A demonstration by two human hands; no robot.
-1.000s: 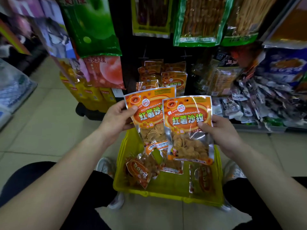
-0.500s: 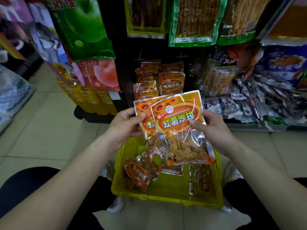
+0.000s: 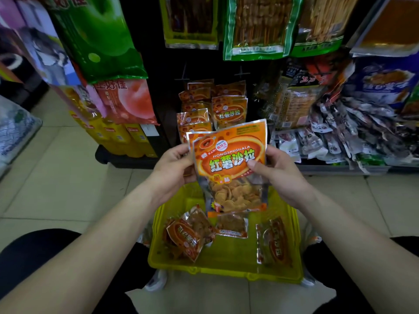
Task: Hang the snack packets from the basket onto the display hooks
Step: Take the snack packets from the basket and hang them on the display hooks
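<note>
Two orange snack packets are stacked one over the other above the basket; the front packet (image 3: 229,159) almost hides the rear packet (image 3: 189,137), whose top left edge peeks out. My left hand (image 3: 174,166) grips the stack's left edge and my right hand (image 3: 275,171) pinches its right edge, thumb on the front. Below, the yellow basket (image 3: 226,273) on the floor holds several more packets (image 3: 188,236). Same orange packets hang on the display hooks (image 3: 229,109) straight ahead.
Large green bags (image 3: 99,37) and a pink bag (image 3: 127,100) hang at upper left, yellow bottles (image 3: 118,139) beneath them. Green-edged snack bags (image 3: 256,26) hang above the hooks. Small dark packets (image 3: 353,137) crowd the right shelf. Tiled floor (image 3: 56,177) spreads to the left. My knees flank the basket.
The two packets, held side by side a second ago, have been slid together into one stack, and both hands have risen toward the hooks.
</note>
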